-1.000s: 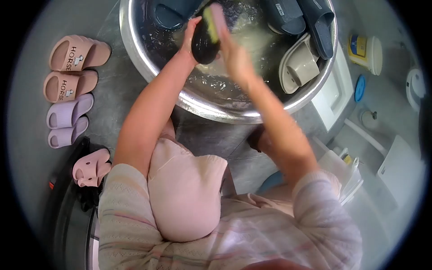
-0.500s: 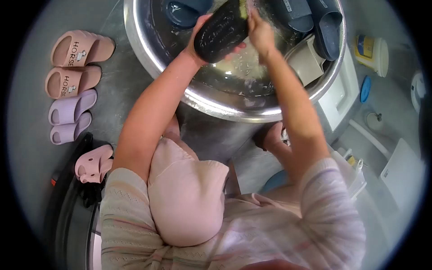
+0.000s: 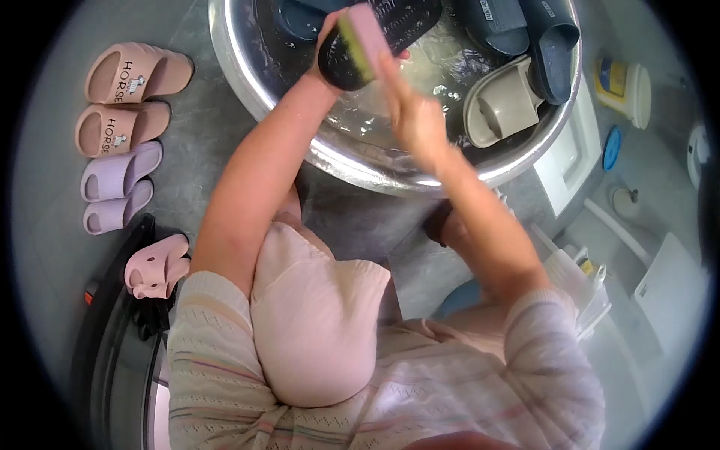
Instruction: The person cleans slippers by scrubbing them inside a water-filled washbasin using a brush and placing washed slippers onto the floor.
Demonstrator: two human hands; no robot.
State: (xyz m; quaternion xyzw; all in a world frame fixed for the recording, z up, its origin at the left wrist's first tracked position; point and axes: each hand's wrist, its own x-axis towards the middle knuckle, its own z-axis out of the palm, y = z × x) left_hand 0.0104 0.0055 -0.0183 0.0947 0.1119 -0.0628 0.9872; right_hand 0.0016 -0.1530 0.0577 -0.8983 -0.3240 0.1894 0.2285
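My left hand (image 3: 327, 42) is wrapped round a dark slipper (image 3: 411, 21), held tilted with its patterned sole facing up; most of the fingers are hidden behind it. In my right hand (image 3: 414, 124) is a pink scrubbing brush (image 3: 365, 30) with yellow-green bristles, resting against the heel or toe end of the sole; which end I cannot tell. Both hands are over a large metal basin (image 3: 375, 174) of water. Inside it, a beige slipper (image 3: 506, 109) and two dark blue slippers (image 3: 491, 26) lie at the right, and another dark slipper (image 3: 304, 21) at the upper left.
On the grey floor at left stand tan slippers (image 3: 139, 73) marked HORSE, lilac slippers (image 3: 124, 171) and pink slippers (image 3: 156, 266). To the right are a white tub (image 3: 637, 94), a blue lid (image 3: 612, 148), a white tray (image 3: 562, 176) and a pale pipe (image 3: 619, 229).
The brush has moved left and down along the sole from the slipper's upper right end. My right forearm has swung left, uncovering more of the beige slipper.
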